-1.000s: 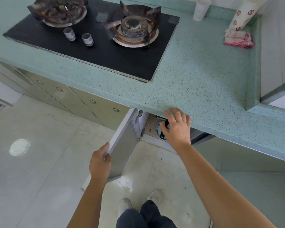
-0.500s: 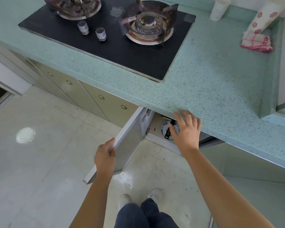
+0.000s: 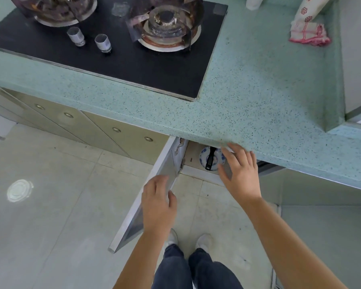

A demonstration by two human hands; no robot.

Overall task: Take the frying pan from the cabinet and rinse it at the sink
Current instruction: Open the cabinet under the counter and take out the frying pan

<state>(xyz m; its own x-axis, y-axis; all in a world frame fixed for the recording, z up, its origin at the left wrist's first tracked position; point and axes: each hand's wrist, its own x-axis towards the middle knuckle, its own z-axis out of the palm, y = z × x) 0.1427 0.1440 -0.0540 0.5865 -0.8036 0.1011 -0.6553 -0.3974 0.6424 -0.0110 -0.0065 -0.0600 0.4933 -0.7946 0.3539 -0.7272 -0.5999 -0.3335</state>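
Observation:
The cabinet door (image 3: 131, 224) under the green counter (image 3: 258, 97) stands open towards me. Inside the opening a black handle (image 3: 210, 159), probably the frying pan's, lies across a blue-and-white plate (image 3: 203, 161); the rest of the pan is hidden under the counter. My left hand (image 3: 157, 205) hovers at the door's outer edge with relaxed fingers and holds nothing. Spread open, my right hand (image 3: 241, 174) is in front of the opening just below the counter's lip, right of the handle.
A black two-burner gas hob (image 3: 113, 57) sits in the counter above the closed drawers (image 3: 104, 130). A pink-edged cloth (image 3: 308, 34) and a white cup (image 3: 253, 3) lie at the back right. A clear round lid (image 3: 19, 189) is on the tiled floor at left.
My left hand has let go of the door's edge and moved right over it. My right hand has left the counter's edge and dropped to the cabinet opening.

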